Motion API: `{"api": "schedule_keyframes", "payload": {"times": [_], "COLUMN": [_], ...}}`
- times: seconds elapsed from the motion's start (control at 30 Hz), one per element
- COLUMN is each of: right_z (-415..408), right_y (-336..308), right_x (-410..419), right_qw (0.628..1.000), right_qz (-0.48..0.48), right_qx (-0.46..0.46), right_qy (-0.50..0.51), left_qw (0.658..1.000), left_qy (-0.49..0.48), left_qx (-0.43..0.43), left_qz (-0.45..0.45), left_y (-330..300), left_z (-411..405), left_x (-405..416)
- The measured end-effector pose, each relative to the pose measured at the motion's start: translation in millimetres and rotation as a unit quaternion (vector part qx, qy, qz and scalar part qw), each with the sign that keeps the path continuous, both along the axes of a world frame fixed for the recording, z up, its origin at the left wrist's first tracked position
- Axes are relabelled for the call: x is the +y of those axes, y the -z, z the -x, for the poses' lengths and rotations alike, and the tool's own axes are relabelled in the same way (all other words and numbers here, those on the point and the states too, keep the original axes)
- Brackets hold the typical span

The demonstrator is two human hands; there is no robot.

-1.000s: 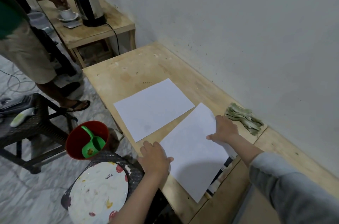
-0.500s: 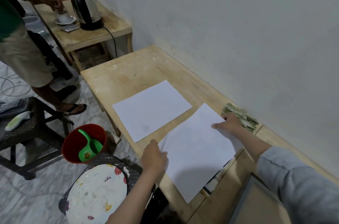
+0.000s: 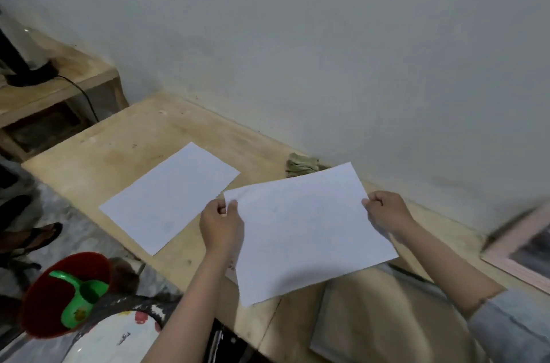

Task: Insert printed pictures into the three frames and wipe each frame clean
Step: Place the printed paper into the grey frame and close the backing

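A white sheet [image 3: 306,228], blank side up, hangs above the wooden table [image 3: 125,151]. My left hand [image 3: 221,225] pinches its left edge and my right hand [image 3: 387,214] pinches its right edge. A second white sheet [image 3: 169,196] lies flat on the table to the left. A pale pink frame [image 3: 518,252] lies at the right edge of the view, blurred. Under the held sheet a grey flat panel [image 3: 372,324] rests on the table. A crumpled greenish cloth [image 3: 300,165] sits by the wall, partly hidden behind the sheet.
A red bucket [image 3: 44,303] with a green scoop [image 3: 80,300] stands on the floor at lower left, beside a paint-stained round white surface [image 3: 113,342]. A lower wooden side table [image 3: 53,86] with a black cord stands at the far left. The wall runs along the table's back.
Both hands have lifted the nearer sheet off the table and turned it. The view has swung right, bringing the pink frame in and the other person's body out of view.
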State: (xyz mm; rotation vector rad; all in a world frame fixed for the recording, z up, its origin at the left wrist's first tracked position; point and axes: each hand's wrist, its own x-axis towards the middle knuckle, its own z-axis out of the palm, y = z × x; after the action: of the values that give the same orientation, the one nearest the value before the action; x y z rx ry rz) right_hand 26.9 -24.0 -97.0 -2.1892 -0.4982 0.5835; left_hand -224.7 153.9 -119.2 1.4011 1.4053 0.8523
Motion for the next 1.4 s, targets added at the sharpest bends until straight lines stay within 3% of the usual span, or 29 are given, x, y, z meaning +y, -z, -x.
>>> {"api": "schedule_keyframes", "payload": {"times": [0.37,0.6,0.83,1.0,1.07,1.17,1.4], "right_z": [11,45,53,52,53,52,47], "right_y": [43,68,93,104,107,108,104], "right_x": [-211,-256,-272,-282,-286,-291,-295], "right_qw": [0.983,0.981,0.946,0.914,0.911,0.909,0.893], "right_qz": [0.081,0.123,0.256,0.301,0.312,0.317,0.343], "right_qx": [0.003,-0.096,-0.193,-0.195,-0.174,-0.175,-0.194], "right_qy": [0.165,0.115,-0.037,-0.187,-0.206,-0.209,-0.218], "left_qw": [0.959,0.89,0.797,0.645,0.609,0.597,0.616], "left_qy": [0.25,0.388,0.479,0.6,0.623,0.628,0.637], "left_qx": [0.126,0.221,0.323,0.42,0.444,0.454,0.418], "left_qz": [-0.033,-0.088,-0.175,-0.217,-0.209,-0.206,-0.198], "left_y": [19,43,52,61,61,61,63], "left_z": [-93,-107,-95,-84,-80,-75,-75], "left_x": [-105,-143,-157,-159,-160,-162,-162]}}
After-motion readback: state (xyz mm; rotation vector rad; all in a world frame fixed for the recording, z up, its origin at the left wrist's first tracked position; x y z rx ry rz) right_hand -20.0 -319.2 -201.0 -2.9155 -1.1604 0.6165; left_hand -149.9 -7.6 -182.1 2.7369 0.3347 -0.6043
